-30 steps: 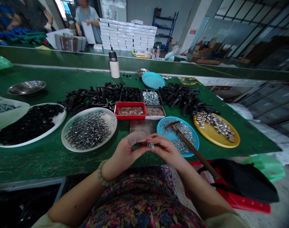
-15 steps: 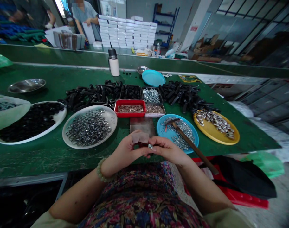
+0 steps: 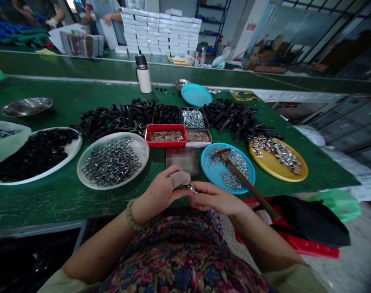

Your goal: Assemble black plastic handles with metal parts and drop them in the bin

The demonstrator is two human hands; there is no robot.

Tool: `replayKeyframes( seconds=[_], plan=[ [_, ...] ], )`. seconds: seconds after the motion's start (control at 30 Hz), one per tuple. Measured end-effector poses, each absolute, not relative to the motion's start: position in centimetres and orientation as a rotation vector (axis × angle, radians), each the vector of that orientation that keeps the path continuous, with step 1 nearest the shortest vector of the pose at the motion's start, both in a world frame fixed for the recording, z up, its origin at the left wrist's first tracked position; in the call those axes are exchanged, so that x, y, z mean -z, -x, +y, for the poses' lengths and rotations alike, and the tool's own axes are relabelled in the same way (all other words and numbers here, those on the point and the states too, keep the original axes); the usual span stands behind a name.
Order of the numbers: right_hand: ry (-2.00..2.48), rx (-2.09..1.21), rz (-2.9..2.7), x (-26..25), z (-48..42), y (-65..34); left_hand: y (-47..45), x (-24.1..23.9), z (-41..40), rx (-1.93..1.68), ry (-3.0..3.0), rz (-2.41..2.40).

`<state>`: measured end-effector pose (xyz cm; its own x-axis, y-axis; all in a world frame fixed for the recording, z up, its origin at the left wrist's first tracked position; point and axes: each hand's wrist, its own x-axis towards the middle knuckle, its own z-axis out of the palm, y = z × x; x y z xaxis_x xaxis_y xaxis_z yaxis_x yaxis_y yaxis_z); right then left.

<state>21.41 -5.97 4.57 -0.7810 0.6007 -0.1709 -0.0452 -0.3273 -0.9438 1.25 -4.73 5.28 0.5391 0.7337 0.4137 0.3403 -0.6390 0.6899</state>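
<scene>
Metal glints between the person's fingertips: a small shiny silver fitting (image 3: 191, 188), its exact shape partly hidden, above the near edge of the green table (image 3: 51, 203). The left hand (image 3: 162, 188) and right hand (image 3: 214, 198) meet with fingertips clamped on it, probably because so small a part needs steadying from both sides. A pale finger cover (image 3: 181, 178) wraps one left finger, perhaps as protection. Just beyond lies a flat square grey metal plate (image 3: 182, 159), central to both arms. To the right, a wooden-handled hammer (image 3: 240, 176) rests across a round blue tray (image 3: 210, 174), handle toward the near right, seemingly for easy grasping. To the left, a round white tray (image 3: 140, 147) keeps silver rings (image 3: 112, 162) apparently within reach.
</scene>
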Motion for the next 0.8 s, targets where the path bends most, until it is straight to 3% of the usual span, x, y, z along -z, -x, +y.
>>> replayKeyframes(
  seconds=[0.17,0.33,0.53,0.8],
  plan=[
    [0.929,-2.097,-1.587,-3.7,-6.0,-21.7,-1.4,-5.0,-4.8,-0.626,-2.468,0.95],
    [1.088,-2.22,-1.615,-3.1,-5.1,-21.7,-1.6,-3.4,-5.0,-0.58,-2.545,0.965],
    [0.887,-2.143,-1.606,-2.4,-4.8,-21.4,-0.8,-2.2,-5.5,-0.726,-2.323,1.046],
    [0.851,-2.281,-1.579,-2.8,-6.0,-21.1,0.0,-2.3,-6.6,-0.537,-2.315,0.986]
  ],
)
